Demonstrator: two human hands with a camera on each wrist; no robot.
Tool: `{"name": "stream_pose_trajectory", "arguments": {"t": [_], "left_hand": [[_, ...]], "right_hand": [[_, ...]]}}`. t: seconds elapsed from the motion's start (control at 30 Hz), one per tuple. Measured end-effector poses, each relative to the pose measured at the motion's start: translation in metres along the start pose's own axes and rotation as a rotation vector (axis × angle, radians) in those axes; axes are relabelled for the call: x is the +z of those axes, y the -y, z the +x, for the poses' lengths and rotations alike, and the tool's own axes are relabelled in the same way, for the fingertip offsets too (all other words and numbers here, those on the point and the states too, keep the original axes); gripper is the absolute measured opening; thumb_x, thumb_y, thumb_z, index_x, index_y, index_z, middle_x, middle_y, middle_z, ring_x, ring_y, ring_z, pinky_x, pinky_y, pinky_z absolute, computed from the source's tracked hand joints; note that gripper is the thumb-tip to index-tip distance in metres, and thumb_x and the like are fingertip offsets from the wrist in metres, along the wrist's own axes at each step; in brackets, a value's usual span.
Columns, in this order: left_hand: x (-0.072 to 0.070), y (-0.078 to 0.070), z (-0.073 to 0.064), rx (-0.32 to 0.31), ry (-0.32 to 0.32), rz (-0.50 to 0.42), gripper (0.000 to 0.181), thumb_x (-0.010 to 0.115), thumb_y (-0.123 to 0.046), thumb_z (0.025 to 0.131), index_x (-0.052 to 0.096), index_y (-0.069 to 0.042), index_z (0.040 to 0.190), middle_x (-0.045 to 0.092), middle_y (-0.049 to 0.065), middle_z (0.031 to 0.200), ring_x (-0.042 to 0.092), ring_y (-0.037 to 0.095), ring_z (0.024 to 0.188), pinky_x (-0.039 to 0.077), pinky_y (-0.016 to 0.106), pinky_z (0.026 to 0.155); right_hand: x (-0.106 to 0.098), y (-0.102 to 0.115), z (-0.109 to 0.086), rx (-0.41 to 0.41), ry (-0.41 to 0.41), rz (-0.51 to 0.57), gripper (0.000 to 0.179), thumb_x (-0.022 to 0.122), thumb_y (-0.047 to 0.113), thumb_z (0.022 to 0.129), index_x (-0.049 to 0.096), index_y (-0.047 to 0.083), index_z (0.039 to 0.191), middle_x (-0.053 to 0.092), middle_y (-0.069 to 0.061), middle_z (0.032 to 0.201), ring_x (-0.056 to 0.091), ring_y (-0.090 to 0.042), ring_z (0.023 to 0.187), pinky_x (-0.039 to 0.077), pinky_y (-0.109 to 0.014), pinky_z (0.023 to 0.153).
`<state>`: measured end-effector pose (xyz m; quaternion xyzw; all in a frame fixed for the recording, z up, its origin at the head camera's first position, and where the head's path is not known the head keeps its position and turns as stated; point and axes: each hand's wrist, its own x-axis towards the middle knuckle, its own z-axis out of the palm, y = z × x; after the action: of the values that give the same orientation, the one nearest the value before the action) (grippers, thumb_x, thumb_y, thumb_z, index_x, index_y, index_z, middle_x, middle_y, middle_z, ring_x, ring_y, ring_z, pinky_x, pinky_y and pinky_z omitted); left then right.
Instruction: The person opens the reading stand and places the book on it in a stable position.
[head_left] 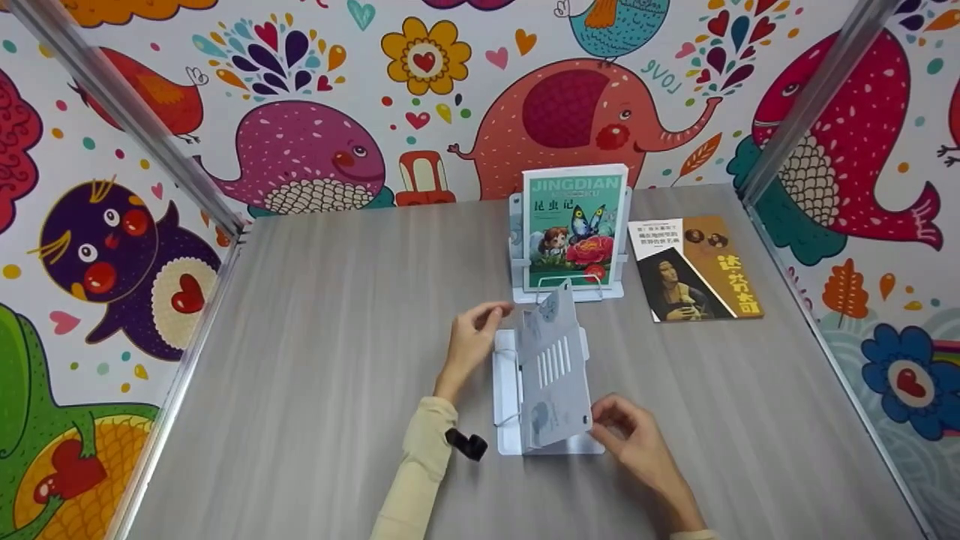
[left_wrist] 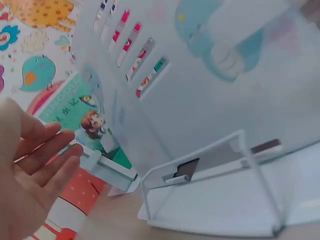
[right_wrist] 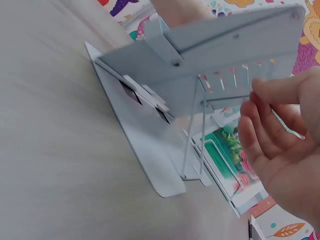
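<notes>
A pale blue-grey metal book stand [head_left: 556, 375] stands on the table, its back panel raised at a slant above the flat base [head_left: 508, 442]. Slots cut through the panel, and a wire page holder [left_wrist: 200, 156] runs along its front. Behind the panel, a wire leg [right_wrist: 195, 127] reaches down to the base. My left hand [head_left: 472, 337] hovers beside the stand's far left end, fingers loosely bent and holding nothing. At the panel's near right corner is my right hand [head_left: 634, 435], thumb and fingers close together; no grip on the stand shows, and contact is unclear.
Beyond this stand, a second stand [head_left: 609, 294] holds a green-covered book [head_left: 574, 232] upright. To its right a brown-and-white book [head_left: 697, 270] lies flat on the grey table [head_left: 322, 360]. Metal frame posts [head_left: 810, 97] and printed walls border the table.
</notes>
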<state>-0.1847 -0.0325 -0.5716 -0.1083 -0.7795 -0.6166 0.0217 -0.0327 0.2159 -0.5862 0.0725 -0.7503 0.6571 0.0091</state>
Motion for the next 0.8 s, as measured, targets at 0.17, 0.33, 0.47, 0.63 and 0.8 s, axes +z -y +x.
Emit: {"name": "stream_pose_trajectory", "arguments": {"t": [0.17, 0.33, 0.47, 0.63, 0.8], "left_hand": [[0.007, 0.007, 0.011, -0.093, 0.019, -0.048, 0.027, 0.051, -0.017, 0.107, 0.070, -0.005, 0.121, 0.071, 0.013, 0.123, 0.066, 0.028, 0.118, 0.051, 0.044, 0.105], [0.025, 0.009, 0.013, -0.158, 0.076, -0.067, 0.031, 0.046, -0.022, 0.109, 0.068, -0.008, 0.125, 0.069, 0.011, 0.127, 0.061, 0.027, 0.124, 0.047, 0.043, 0.111], [0.032, 0.009, 0.012, -0.165, 0.104, -0.055, 0.034, 0.043, -0.025, 0.110, 0.068, -0.007, 0.125, 0.068, 0.011, 0.128, 0.060, 0.027, 0.126, 0.044, 0.045, 0.113], [0.034, 0.010, 0.013, -0.152, 0.110, -0.045, 0.036, 0.042, -0.024, 0.110, 0.069, -0.005, 0.124, 0.068, 0.013, 0.129, 0.060, 0.027, 0.125, 0.046, 0.046, 0.111], [0.035, 0.009, 0.015, -0.170, 0.118, -0.038, 0.036, 0.041, -0.024, 0.110, 0.068, -0.006, 0.126, 0.067, 0.012, 0.131, 0.059, 0.027, 0.127, 0.045, 0.045, 0.112]], "right_hand": [[0.021, -0.002, -0.009, -0.039, 0.165, 0.024, 0.029, 0.076, 0.003, 0.088, 0.067, 0.002, 0.115, 0.072, -0.008, 0.101, 0.067, -0.010, 0.084, 0.059, -0.027, 0.078], [0.043, -0.004, -0.014, -0.029, 0.200, -0.016, 0.042, 0.077, 0.012, 0.090, 0.062, 0.004, 0.128, 0.070, -0.015, 0.109, 0.066, -0.008, 0.086, 0.059, -0.028, 0.077], [0.050, -0.007, -0.014, -0.034, 0.141, -0.051, 0.038, 0.077, 0.012, 0.090, 0.062, 0.002, 0.124, 0.070, -0.017, 0.109, 0.067, -0.006, 0.089, 0.060, -0.027, 0.077], [0.050, -0.009, -0.013, -0.011, 0.111, -0.067, 0.040, 0.077, 0.011, 0.089, 0.062, 0.002, 0.125, 0.071, -0.016, 0.114, 0.070, -0.012, 0.092, 0.061, -0.028, 0.079], [0.048, -0.009, -0.013, 0.007, 0.102, -0.094, 0.041, 0.078, 0.014, 0.089, 0.062, 0.005, 0.126, 0.071, -0.013, 0.117, 0.071, -0.018, 0.094, 0.060, -0.027, 0.080]]}}
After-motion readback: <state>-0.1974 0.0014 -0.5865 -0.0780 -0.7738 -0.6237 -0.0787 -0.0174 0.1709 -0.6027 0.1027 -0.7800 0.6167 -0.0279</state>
